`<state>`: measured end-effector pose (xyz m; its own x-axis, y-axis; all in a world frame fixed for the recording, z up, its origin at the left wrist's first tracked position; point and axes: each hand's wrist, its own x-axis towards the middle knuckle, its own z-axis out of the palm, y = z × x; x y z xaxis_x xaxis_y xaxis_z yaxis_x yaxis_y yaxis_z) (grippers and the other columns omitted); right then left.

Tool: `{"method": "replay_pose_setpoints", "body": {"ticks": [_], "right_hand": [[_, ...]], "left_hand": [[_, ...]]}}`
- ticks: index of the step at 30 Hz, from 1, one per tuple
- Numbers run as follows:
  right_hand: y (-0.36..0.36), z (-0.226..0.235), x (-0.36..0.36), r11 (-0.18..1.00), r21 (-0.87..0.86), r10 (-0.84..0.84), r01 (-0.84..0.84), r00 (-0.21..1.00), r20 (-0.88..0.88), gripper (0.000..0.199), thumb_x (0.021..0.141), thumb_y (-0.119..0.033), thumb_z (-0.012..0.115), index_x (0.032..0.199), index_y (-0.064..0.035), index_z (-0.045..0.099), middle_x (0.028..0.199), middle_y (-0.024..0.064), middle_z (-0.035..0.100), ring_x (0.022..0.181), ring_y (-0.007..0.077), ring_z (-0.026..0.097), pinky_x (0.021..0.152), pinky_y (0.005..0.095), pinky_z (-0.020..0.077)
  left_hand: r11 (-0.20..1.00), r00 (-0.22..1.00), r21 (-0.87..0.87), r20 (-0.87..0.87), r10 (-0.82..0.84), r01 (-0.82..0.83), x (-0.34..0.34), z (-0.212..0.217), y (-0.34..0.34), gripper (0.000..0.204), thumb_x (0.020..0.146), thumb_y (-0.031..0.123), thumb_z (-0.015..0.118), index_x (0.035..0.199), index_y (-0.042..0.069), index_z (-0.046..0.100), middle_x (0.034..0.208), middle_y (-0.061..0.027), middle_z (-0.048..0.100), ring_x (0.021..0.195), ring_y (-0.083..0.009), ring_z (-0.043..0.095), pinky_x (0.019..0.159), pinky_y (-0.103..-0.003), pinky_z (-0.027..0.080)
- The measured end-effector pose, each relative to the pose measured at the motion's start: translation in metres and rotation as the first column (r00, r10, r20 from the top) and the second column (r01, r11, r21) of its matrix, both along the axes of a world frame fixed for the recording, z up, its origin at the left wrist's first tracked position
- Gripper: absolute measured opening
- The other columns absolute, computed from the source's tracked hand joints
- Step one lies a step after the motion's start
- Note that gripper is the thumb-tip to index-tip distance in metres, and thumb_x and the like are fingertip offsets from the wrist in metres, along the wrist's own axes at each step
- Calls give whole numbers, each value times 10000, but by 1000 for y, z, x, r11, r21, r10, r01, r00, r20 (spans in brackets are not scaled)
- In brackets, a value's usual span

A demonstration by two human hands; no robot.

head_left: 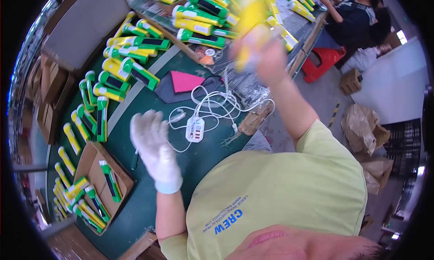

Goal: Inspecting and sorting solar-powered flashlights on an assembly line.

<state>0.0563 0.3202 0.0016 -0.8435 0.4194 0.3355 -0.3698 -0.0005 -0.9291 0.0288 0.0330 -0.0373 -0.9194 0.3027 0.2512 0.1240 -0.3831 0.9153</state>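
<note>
My left hand (153,144), in a white glove, is raised over the green table with its fingers stretched out and nothing in them. Beside it lie a white charging hub (195,129) and a tangle of white cables (212,107). My right hand (266,54) is lifted at the top of the view and closed around a yellow flashlight (253,15); motion smears both, so the exact grip is unclear. More green and yellow flashlights (199,22), several with dark panels, lie heaped just left of that hand.
Rows of flashlights (115,81) line the table's far left side. A cardboard box (124,181) at lower left holds several more. A dark pouch with a pink patch (185,82) lies mid-table. Right of the table stand a red stool (323,63) and a seated person (357,22).
</note>
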Motion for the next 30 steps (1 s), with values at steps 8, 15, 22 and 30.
{"method": "replay_pose_setpoints", "body": {"ticks": [8, 15, 22, 30], "right_hand": [[161, -6, 12, 421, 843, -727, 334, 680, 94, 546, 779, -570, 665, 1020, -81, 657, 825, 147, 693, 764, 305, 684, 695, 408, 526], [238, -32, 3, 25, 981, -895, -192, 433, 108, 602, 789, -655, 600, 1009, -100, 678, 954, 131, 706, 902, 296, 689, 771, 425, 538], [189, -38, 42, 118, 966, -825, 231, 564, -34, 416, 841, -517, 610, 963, -125, 681, 888, 108, 687, 856, 289, 674, 743, 425, 523], [78, -39, 36, 338, 874, -533, 350, 836, -129, 263, 730, -280, 776, 678, -79, 615, 640, 86, 591, 601, 279, 607, 532, 385, 456]], "left_hand": [[898, 956, -418, 181, 232, -139, -98, -40, -59, 599, 951, 323, 567, 1433, 47, 344, 1373, -151, 433, 1229, -250, 489, 1017, -388, 402], [-116, 837, -829, -535, -118, -547, -232, -89, -149, 646, 858, 317, 647, 1344, -45, 425, 1328, -286, 473, 1225, -440, 451, 1048, -469, 369], [-375, 921, -865, -384, 67, -333, -239, -81, -125, 640, 838, 472, 630, 1298, 49, 491, 1165, -179, 615, 1038, -401, 587, 881, -441, 490], [848, 945, -530, 287, 158, 20, -172, -45, -97, 469, 887, 301, 637, 1225, 33, 453, 863, -34, 525, 663, -116, 547, 558, -252, 471]]}}
